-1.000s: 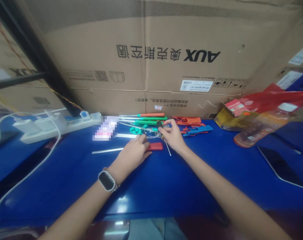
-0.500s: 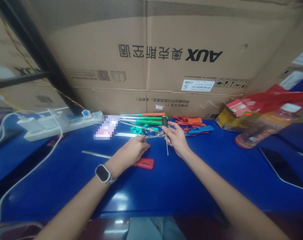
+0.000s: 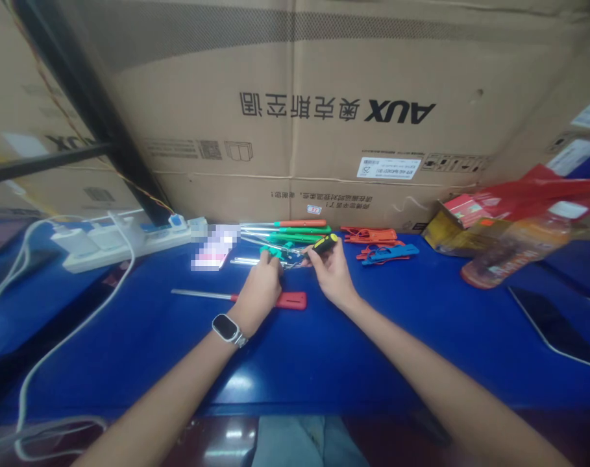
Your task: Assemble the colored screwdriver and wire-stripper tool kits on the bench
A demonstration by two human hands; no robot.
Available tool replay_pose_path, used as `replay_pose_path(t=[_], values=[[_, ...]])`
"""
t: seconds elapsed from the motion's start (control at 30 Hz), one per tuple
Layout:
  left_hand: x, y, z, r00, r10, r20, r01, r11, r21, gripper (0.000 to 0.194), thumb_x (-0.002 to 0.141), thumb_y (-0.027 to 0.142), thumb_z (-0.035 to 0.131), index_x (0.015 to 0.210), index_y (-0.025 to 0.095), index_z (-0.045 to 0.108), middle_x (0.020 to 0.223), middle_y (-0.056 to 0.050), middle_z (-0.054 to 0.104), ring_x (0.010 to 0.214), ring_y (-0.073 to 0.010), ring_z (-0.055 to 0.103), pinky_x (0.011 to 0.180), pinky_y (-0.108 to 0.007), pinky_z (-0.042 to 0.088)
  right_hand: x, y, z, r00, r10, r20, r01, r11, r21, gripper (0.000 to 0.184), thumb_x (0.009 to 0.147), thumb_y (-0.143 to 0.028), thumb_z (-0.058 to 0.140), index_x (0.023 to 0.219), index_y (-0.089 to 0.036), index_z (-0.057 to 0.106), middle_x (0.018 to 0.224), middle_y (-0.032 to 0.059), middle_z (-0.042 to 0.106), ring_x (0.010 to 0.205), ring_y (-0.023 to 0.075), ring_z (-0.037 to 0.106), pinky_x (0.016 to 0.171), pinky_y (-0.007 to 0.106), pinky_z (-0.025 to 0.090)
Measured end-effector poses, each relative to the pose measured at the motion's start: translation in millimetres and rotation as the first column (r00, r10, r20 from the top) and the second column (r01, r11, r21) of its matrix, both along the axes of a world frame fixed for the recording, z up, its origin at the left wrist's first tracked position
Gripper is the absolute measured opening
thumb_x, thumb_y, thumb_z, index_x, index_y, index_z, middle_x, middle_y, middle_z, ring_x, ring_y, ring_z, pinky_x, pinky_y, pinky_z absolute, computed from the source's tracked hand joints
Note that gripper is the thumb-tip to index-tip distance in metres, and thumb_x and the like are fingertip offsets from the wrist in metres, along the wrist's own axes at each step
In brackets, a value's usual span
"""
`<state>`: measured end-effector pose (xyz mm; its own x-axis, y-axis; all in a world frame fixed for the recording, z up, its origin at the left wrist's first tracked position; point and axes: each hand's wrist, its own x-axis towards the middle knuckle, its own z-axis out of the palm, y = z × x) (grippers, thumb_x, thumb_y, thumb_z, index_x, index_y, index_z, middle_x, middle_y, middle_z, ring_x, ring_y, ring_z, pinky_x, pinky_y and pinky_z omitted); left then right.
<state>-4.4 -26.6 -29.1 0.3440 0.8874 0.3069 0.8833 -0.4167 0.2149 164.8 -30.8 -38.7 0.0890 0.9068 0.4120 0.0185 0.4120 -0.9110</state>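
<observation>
My right hand (image 3: 330, 275) grips a small black and yellow screwdriver (image 3: 322, 245), its handle pointing up to the right and its tip toward my left hand. My left hand (image 3: 259, 290), with a smartwatch (image 3: 226, 327) on the wrist, is closed in a pinch over a small teal and metal piece (image 3: 275, 253) at the screwdriver's tip. A red-handled screwdriver (image 3: 240, 298) lies on the blue table (image 3: 295, 363) just under my left hand.
Green and orange screwdrivers (image 3: 295, 227) lie against a big cardboard box (image 3: 324, 110). Orange and blue plastic tools (image 3: 380, 245) sit to the right. A white power strip (image 3: 114, 240) with cables is at left, a bottle (image 3: 516, 250), red bag and phone (image 3: 555, 327) at right.
My right hand has turned the black and yellow screwdriver from upright to level, tip toward my left hand. My left hand has moved up off the red-handled screwdriver to the teal piece.
</observation>
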Motion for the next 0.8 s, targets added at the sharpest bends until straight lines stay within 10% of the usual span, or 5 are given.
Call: replay_pose_path(t=[0.8], values=[[-7, 2, 15.1, 0.998, 0.045, 0.033, -0.048, 0.993, 0.105, 0.019, 0.086, 0.011, 0.045, 0.096, 0.018, 0.059, 0.102, -0.01, 0.062, 0.098, -0.0283, 0.06, 0.082, -0.041, 0.042, 9, -4, -0.2, 0.996, -0.049, -0.077, 0.052, 0.998, 0.03, 0.035, 0.088, -0.046, 0.065, 0.099, -0.026, 0.039, 0.094, 0.002, 0.069, 0.067, 0.014, 0.068, 0.069, 0.032, 0.059]])
